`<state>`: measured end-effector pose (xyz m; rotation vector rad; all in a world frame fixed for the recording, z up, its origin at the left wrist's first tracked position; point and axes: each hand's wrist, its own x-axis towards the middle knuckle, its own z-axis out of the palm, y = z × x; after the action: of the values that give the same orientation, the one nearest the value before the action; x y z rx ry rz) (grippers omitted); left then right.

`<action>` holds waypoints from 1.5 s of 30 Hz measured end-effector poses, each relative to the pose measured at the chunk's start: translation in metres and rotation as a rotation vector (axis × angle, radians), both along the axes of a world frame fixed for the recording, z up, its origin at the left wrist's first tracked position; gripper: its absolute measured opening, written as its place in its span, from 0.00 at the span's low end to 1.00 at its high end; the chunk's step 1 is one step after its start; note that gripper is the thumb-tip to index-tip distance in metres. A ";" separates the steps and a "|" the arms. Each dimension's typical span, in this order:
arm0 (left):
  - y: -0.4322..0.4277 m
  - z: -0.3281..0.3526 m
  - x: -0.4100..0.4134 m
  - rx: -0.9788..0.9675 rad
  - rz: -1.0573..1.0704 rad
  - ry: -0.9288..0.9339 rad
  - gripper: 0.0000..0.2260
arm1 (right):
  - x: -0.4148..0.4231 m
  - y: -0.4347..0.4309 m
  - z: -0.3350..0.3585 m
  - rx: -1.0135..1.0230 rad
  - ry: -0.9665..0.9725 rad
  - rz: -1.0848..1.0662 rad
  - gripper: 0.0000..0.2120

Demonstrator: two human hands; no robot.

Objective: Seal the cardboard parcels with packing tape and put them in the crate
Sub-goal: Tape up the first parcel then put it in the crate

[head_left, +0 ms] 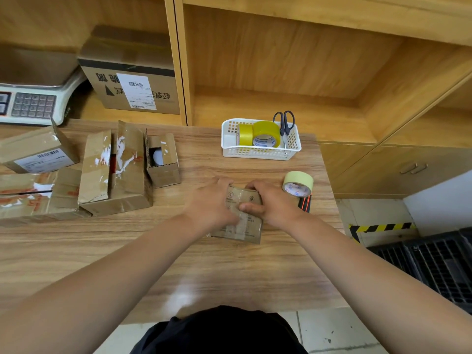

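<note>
You had both hands on the small parcel. It sat flat on the table, right in front of you. Your left hand lay over its left side, with the fingers bent down over the far edge. Your right hand held the right side, with the thumb pressed on top and the fingers hooked over the back. So both hands were closed on the parcel, not loose.

A shiny strip ran down the middle of the top, and it looked like clear tape. I think you held the parcel this way to keep the flaps shut and rub that tape down flat.

The pale tape roll stood just beside your right hand, close enough to grab again fast. A black and orange tool lay next to it. It may have been a cutter, but I could not tell.

The black crate sat low on your right, off the edge of the table. That looked handy, because a finished parcel would only need a short trip that way. This parcel was not in it yet.

The open boxes waited on your left, with their flaps up and no new tape on them. The white basket at the back held the yellow tape rolls and the scissors, out of your way.
</note>
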<state>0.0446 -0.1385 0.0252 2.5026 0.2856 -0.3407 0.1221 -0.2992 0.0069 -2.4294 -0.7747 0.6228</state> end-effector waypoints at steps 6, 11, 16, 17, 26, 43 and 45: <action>0.006 -0.007 0.005 -0.045 -0.073 0.038 0.52 | -0.011 0.008 -0.003 0.090 -0.085 -0.212 0.28; 0.012 -0.007 0.006 -0.053 -0.163 0.090 0.58 | -0.017 0.006 -0.004 0.119 -0.039 -0.191 0.33; 0.016 -0.007 0.011 -0.063 -0.209 0.127 0.60 | -0.016 0.000 -0.001 0.041 0.138 -0.073 0.57; 0.017 -0.006 0.012 -0.053 -0.215 0.126 0.60 | -0.014 0.000 0.000 0.027 0.148 -0.057 0.59; 0.022 -0.012 0.014 -0.009 -0.230 -0.012 0.49 | -0.005 0.000 -0.002 -0.059 -0.005 -0.014 0.52; 0.012 -0.032 0.023 -0.214 0.130 -0.368 0.07 | 0.002 0.010 -0.012 0.188 -0.222 -0.189 0.14; 0.008 -0.030 0.024 -0.215 0.170 -0.358 0.11 | -0.001 0.015 -0.012 0.181 -0.254 -0.226 0.15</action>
<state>0.0683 -0.1307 -0.0044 2.2551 0.2953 0.1400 0.1214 -0.2843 -0.0047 -2.4076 -0.6103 0.1520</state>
